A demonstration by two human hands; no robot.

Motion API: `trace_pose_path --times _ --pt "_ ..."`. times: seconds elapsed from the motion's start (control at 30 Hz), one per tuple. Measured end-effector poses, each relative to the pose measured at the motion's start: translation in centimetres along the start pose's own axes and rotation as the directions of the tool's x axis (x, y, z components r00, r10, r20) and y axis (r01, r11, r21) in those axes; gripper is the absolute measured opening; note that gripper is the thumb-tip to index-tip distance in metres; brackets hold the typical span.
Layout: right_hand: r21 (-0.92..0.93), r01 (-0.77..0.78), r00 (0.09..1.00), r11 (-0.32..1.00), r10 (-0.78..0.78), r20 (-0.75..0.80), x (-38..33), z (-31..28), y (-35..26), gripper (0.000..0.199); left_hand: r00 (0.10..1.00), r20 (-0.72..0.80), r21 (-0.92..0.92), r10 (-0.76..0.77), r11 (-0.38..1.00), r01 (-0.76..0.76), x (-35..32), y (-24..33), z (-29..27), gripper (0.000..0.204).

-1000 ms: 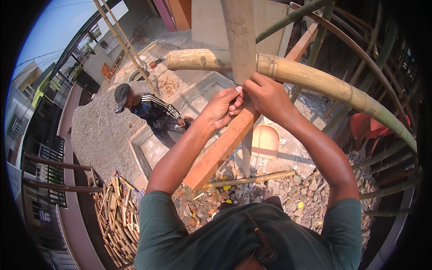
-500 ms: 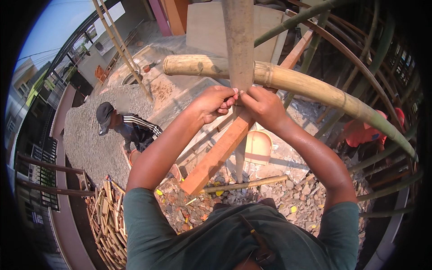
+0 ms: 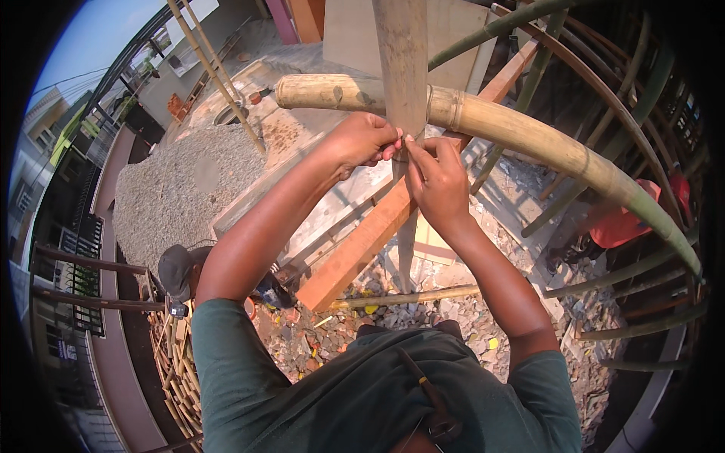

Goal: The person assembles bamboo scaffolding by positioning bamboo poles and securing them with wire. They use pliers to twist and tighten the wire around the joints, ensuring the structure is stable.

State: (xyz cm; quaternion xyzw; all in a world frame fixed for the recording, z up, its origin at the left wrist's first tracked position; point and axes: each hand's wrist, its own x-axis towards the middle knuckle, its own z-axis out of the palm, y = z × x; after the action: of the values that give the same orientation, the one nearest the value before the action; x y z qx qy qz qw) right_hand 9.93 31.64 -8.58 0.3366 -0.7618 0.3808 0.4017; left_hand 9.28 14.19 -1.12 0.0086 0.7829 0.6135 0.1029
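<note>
Both my hands meet at an upright pale wooden post (image 3: 403, 53), just below a thick bamboo pole (image 3: 529, 140) that crosses behind it. My left hand (image 3: 364, 142) is closed in a pinch on the post's left side. Close beside it, my right hand (image 3: 439, 180) pinches with thumb and forefinger at the post's face. What the fingertips hold is too small to make out. Under my hands a reddish squared timber (image 3: 359, 245) runs slantwise behind the post. A hammer (image 3: 432, 396) with a dark head hangs at the front of my green shirt.
A co-worker in a dark cap (image 3: 175, 272) bends low at left, partly behind my left arm. Another person in red (image 3: 619, 223) is at right, among green bamboo poles (image 3: 544, 200). Broken rubble (image 3: 302, 340) lies below; a gravel heap (image 3: 170, 189) and stacked bamboo pieces (image 3: 177, 370) are at left.
My right hand has turned more upright, its fingers now pointing up at the post; its forearm has drawn inward. The capped co-worker has moved down and nearer, behind my left arm.
</note>
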Motion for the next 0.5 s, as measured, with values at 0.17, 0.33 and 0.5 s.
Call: trace_pose_path --times 0.17,0.33,0.5 --pt "0.118 -0.130 0.989 0.984 0.137 -0.054 -0.7 1.3 -1.3 0.029 0.999 -0.030 0.077 0.023 0.997 -0.021 -0.5 0.9 0.3 0.024" --pt "0.092 -0.152 0.985 0.984 0.158 -0.072 -0.6 1.9 -2.3 0.025 0.997 -0.050 0.307 0.058 0.951 -0.040 -0.4 1.6 0.5 0.025" --pt "0.250 -0.282 0.958 0.926 0.286 0.018 -0.5 1.4 -2.6 0.028 0.998 -0.014 0.359 0.067 0.932 -0.057 -0.6 1.4 -0.2 0.025"
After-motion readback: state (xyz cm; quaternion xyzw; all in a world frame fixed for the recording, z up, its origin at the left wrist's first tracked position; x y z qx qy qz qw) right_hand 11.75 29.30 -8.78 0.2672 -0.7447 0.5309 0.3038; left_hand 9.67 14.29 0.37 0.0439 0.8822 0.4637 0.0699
